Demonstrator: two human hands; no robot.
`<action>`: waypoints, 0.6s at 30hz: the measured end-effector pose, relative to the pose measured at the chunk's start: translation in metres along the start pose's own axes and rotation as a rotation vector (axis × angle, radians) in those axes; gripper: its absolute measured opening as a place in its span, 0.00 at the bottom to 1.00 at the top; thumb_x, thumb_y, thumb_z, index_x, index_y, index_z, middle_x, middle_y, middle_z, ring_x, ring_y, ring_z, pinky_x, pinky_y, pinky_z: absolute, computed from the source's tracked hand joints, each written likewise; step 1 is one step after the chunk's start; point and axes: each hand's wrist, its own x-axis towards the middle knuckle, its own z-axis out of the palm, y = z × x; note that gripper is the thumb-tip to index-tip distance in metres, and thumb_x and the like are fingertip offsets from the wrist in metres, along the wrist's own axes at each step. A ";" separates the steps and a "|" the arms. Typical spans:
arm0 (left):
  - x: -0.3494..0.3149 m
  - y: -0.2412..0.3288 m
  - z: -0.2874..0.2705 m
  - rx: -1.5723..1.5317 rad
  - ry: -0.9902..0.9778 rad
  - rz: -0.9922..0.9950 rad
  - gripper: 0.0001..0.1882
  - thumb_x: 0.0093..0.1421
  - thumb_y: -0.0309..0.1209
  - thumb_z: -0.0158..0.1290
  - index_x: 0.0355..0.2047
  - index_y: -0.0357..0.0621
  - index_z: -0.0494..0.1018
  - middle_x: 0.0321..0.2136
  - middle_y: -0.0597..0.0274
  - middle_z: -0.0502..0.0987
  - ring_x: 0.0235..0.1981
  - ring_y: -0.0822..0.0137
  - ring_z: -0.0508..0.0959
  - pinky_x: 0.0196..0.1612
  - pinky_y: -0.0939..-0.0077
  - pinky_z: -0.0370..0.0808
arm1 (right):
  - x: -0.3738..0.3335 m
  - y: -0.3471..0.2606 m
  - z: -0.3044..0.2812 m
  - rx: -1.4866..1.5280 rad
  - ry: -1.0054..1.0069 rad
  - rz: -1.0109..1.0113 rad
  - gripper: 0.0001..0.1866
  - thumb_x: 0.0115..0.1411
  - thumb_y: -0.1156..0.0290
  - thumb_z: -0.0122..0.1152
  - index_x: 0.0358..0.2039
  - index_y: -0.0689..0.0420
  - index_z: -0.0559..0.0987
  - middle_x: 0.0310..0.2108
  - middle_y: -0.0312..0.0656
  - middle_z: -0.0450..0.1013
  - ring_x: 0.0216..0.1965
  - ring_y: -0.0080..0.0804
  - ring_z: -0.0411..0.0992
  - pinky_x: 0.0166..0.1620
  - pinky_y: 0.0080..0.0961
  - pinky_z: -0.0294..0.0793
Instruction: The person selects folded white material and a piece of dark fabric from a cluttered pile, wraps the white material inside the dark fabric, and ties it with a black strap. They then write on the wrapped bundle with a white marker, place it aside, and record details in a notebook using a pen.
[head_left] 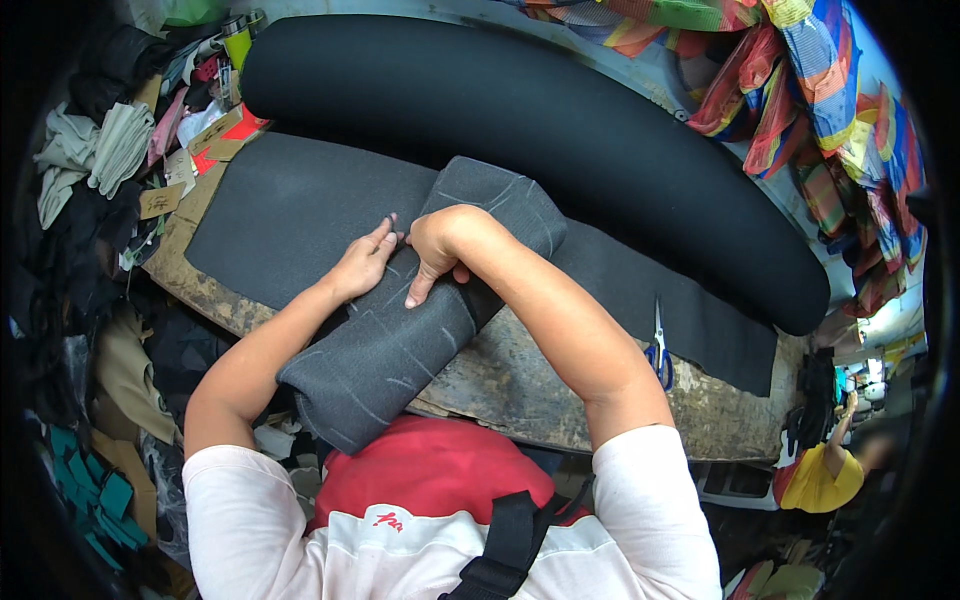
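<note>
A dark grey fabric bundle (400,345), folded into a long roll and marked with pale chalk lines, lies slantwise across the table and overhangs its near edge. My right hand (440,250) bends over the bundle's middle, fingers curled and thumb pressed on the cloth. Close beside it, my left hand (368,262) rests at the bundle's left side with its fingertips pinched together. A small dark piece shows at those fingertips, too small to name. Beneath the bundle, a flat dark grey fabric sheet (290,205) spreads out to both sides.
A thick black fabric roll (540,130) runs along the table's far side. Blue-handled scissors (659,350) lie on the right, partly over the worn wooden table (530,385). Cloth scraps (120,150) pile up at left. Striped mesh cloth (820,100) hangs at right; a person in yellow (822,482) is beyond.
</note>
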 end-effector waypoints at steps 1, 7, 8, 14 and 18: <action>0.000 -0.002 0.001 0.006 0.005 0.090 0.26 0.69 0.39 0.33 0.64 0.39 0.51 0.59 0.42 0.60 0.61 0.50 0.61 0.62 0.67 0.58 | -0.001 -0.001 0.000 0.003 0.004 0.010 0.49 0.34 0.43 0.75 0.50 0.66 0.72 0.23 0.48 0.75 0.20 0.36 0.73 0.28 0.31 0.74; -0.010 0.007 0.004 0.395 0.159 0.254 0.25 0.67 0.37 0.40 0.63 0.46 0.55 0.38 0.47 0.77 0.46 0.54 0.74 0.48 0.59 0.66 | -0.015 0.003 0.000 0.087 0.094 -0.030 0.38 0.34 0.45 0.76 0.39 0.62 0.79 0.27 0.44 0.75 0.28 0.37 0.75 0.34 0.35 0.76; -0.014 0.009 0.005 0.675 0.361 0.458 0.24 0.64 0.36 0.43 0.60 0.44 0.60 0.27 0.49 0.77 0.35 0.56 0.76 0.41 0.61 0.65 | -0.019 0.005 0.002 0.100 0.120 -0.055 0.37 0.34 0.46 0.76 0.39 0.63 0.79 0.26 0.44 0.75 0.27 0.36 0.75 0.34 0.33 0.76; -0.011 0.017 -0.007 0.167 0.191 0.363 0.24 0.65 0.33 0.42 0.59 0.37 0.60 0.35 0.42 0.76 0.38 0.49 0.77 0.47 0.61 0.70 | -0.034 0.013 0.018 0.225 0.478 -0.201 0.38 0.35 0.53 0.77 0.46 0.60 0.77 0.38 0.49 0.77 0.43 0.39 0.76 0.47 0.31 0.73; -0.016 0.023 -0.018 0.176 0.140 0.481 0.23 0.66 0.34 0.41 0.59 0.36 0.60 0.40 0.42 0.76 0.42 0.51 0.77 0.51 0.65 0.70 | -0.033 0.017 0.020 0.357 0.565 -0.274 0.34 0.41 0.60 0.72 0.49 0.60 0.75 0.41 0.52 0.76 0.47 0.41 0.73 0.51 0.33 0.70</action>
